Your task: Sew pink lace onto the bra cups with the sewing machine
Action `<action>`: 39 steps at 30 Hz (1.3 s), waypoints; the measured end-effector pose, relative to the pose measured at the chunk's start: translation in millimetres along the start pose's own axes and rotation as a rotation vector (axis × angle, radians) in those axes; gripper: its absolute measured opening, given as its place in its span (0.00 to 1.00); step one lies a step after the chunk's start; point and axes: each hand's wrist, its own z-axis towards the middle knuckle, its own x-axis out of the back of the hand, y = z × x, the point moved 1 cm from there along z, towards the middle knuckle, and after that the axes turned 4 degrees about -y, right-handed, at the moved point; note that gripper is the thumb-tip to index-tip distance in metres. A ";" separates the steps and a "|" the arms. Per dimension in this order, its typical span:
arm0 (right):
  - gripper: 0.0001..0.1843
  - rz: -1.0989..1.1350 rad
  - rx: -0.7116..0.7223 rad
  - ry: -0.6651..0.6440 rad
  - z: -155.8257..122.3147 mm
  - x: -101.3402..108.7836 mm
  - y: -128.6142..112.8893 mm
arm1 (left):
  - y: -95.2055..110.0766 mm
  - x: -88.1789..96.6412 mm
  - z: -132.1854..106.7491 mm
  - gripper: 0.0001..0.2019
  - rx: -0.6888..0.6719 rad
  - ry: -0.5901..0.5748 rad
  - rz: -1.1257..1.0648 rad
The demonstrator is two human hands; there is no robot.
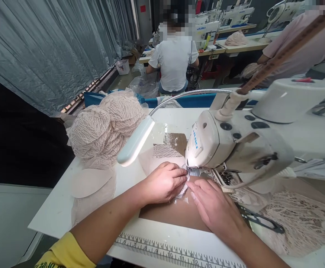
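Observation:
My left hand (pixel 165 182) is closed at the sewing machine's needle area, its fingers pressed together on a narrow piece of pale lace fabric (pixel 183 192). Close beside it, my right hand (pixel 212 201) has thumb and forefinger pinched at the right edge of the same lace. Both hands rest over a brown sheet (pixel 165 216) on the table. Directly above the fingertips sits the white sewing machine head (pixel 207 143); needle and presser foot are mostly hidden. Behind my left hand, a sheer piece with a lace pattern (pixel 165 151) lies flat.
A heap of beige lace (pixel 103 124) and cut pieces (pixel 91 182) lie left. A lamp (pixel 136 141) arches over the table. More lace (pixel 299 219) and a black slim tool (pixel 263 219) lie right. A printed ruler (pixel 162 249) runs along the front edge. Two people sit beyond.

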 end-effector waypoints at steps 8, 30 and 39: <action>0.19 -0.142 -0.043 -0.004 -0.5 -4.1 0.2 | 8.2 -6.5 5.6 0.15 0.094 0.015 0.071; 0.20 -0.053 0.038 -0.037 -3.3 3.2 4.6 | 5.1 5.3 -3.7 0.13 -0.026 0.001 0.017; 0.20 -0.185 -0.009 -0.041 -2.6 -0.8 3.7 | 7.7 -3.6 0.7 0.13 0.032 0.035 0.053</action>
